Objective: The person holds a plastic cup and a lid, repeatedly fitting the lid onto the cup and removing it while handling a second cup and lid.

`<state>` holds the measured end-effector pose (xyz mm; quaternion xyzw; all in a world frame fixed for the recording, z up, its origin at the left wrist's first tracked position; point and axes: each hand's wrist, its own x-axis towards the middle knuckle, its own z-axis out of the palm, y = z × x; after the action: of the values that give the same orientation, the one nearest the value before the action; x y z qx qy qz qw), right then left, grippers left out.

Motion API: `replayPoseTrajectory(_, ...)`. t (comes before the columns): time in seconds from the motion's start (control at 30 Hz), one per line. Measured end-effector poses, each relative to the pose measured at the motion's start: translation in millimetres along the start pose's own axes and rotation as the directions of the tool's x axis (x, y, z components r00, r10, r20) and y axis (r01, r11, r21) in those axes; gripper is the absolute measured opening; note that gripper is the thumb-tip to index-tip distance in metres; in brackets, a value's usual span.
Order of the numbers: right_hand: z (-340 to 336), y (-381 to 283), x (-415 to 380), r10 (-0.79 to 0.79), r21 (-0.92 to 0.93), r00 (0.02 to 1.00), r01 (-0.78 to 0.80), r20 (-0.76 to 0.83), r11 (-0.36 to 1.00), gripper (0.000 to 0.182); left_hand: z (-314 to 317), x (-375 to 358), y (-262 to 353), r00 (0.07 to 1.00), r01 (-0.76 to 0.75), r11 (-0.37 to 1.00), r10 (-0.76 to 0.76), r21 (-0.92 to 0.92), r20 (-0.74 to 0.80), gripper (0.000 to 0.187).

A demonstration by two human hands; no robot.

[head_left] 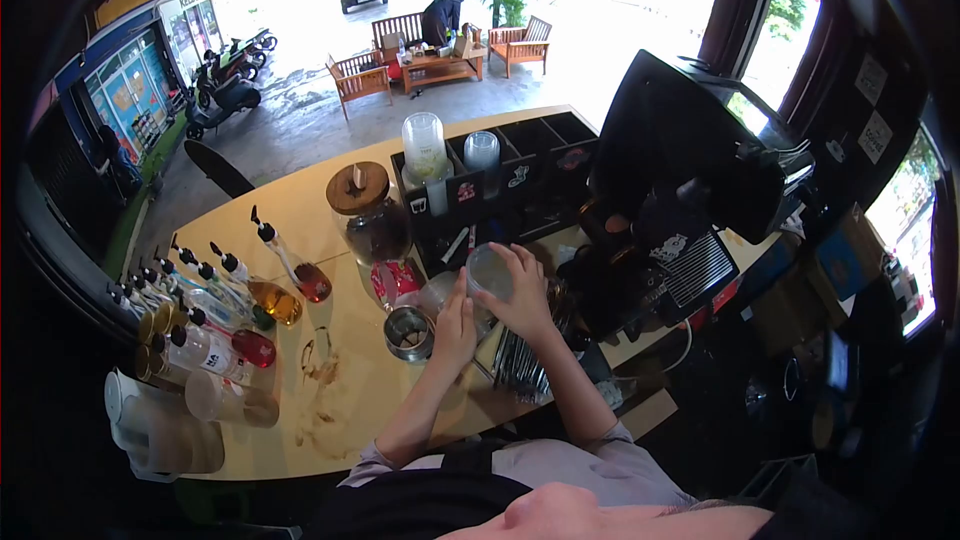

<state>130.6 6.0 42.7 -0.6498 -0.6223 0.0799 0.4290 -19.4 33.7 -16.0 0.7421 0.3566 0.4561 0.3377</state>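
Note:
Over the counter's middle, both hands are at a clear, round plastic container [488, 272], its circular end facing up toward me. My right hand [522, 298] curves its fingers and thumb around the far and right side of it. Against its left side, my left hand [456, 328] has its fingers pressed together and pointing away from me. The container's lower part is hidden by the hands. Just left of my left hand is a round metal cup [409, 331]. Behind it are a red packet [396, 283] and a glass jar with a wooden lid [360, 190].
Several pump bottles [275, 302] and lidded jugs [165, 420] crowd the left side. A black organizer [470, 192] with stacked cups stands behind. Wrapped straws [522, 365] lie right of my hands, near a large dark monitor [670, 130]. A person [440, 18] bends over a table outside.

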Motion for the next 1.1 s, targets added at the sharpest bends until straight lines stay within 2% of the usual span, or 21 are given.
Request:
replayPoseTrajectory(0.1, 0.6, -3.3, -3.3, -0.029, -0.018, 0.999, 0.029, -0.016, 0.999, 0.074, -5.0, -1.1, 3.3, 0.998, 0.031, 0.999, -0.032, 0.008, 0.047, 0.052)
replayPoseTrajectory(0.17, 0.1, -8.2, -5.2, -0.095, -0.203, 0.994, 0.081, -0.061, 0.976, 0.073, -7.8, 0.3, 6.9, 0.998, 0.0, 0.999, -0.002, 0.041, 0.057, 0.051)
replayPoseTrajectory(0.3, 1.5, -9.4, -5.1, -0.046, -0.073, 0.998, 0.042, -0.049, 0.996, 0.075, -12.0, -0.3, 5.4, 0.998, -0.017, 0.984, 0.006, 0.175, 0.061, 0.051)
replayPoseTrajectory(0.5, -7.1, -19.3, 6.5, -0.067, 0.041, 0.973, 0.078, -0.221, 0.996, 0.086, -15.8, 3.3, 8.8, 0.995, 0.012, 0.968, -0.035, 0.249, 0.088, 0.049)
replayPoseTrajectory(0.57, -11.0, -22.4, 11.0, -0.111, 0.161, 0.939, 0.17, -0.326, 0.972, 0.089, -18.4, 9.4, 13.2, 0.997, -0.014, 0.985, 0.002, 0.174, 0.073, 0.047)
replayPoseTrajectory(0.7, -24.0, -36.4, 10.3, -0.143, 0.205, 0.929, 0.222, -0.34, 0.953, 0.091, -22.9, 25.1, 25.0, 0.996, -0.091, 0.995, 0.091, 0.048, -0.001, 0.048)
replayPoseTrajectory(0.77, -23.9, -39.6, 8.6, -0.147, 0.278, 0.937, 0.24, -0.318, 0.93, 0.096, -18.6, 30.0, 16.1, 0.999, -0.05, 0.986, 0.048, -0.16, -0.019, 0.05)
replayPoseTrajectory(0.8, -21.4, -40.5, 7.5, -0.148, 0.279, 0.936, 0.241, -0.318, 0.929, 0.096, -15.2, 31.7, 14.7, 0.999, -0.051, 0.986, 0.048, -0.158, -0.02, 0.05)
replayPoseTrajectory(0.87, -13.2, -42.2, 3.8, -0.027, 0.519, 0.958, 0.177, -0.284, 0.836, 0.096, -6.6, 35.3, 12.9, 0.993, -0.072, 0.918, 0.03, -0.391, -0.112, 0.053)
replayPoseTrajectory(0.9, -5.3, -40.9, 1.4, -0.026, 0.519, 0.958, 0.178, -0.287, 0.836, 0.096, -7.2, 35.7, 14.5, 0.993, -0.073, 0.918, 0.032, -0.391, -0.11, 0.053)
replayPoseTrajectory(0.97, 14.9, -29.3, -3.2, 0.088, 0.723, 0.976, 0.086, -0.199, 0.685, 0.095, -8.6, 35.0, 19.3, 0.992, 0.061, 0.819, -0.111, -0.57, -0.053, 0.054)
replayPoseTrajectory(1.0, 19.5, -19.0, -5.4, 0.018, 0.656, 0.994, 0.058, -0.108, 0.753, 0.093, -7.4, 35.3, 18.3, 0.993, 0.061, 0.819, -0.11, -0.57, -0.052, 0.054)
replayPoseTrajectory(1.07, 34.3, -11.8, -12.1, -0.011, 0.67, 0.996, 0.068, -0.089, 0.74, 0.095, -5.2, 35.5, 14.8, 0.978, 0.125, 0.723, -0.205, -0.679, -0.037, 0.053)
replayPoseTrajectory(1.1, 36.9, -12.9, -14.0, -0.041, 0.683, 0.997, 0.079, -0.072, 0.727, 0.096, -4.5, 36.8, 12.6, 0.978, 0.126, 0.724, -0.206, -0.678, -0.038, 0.053)
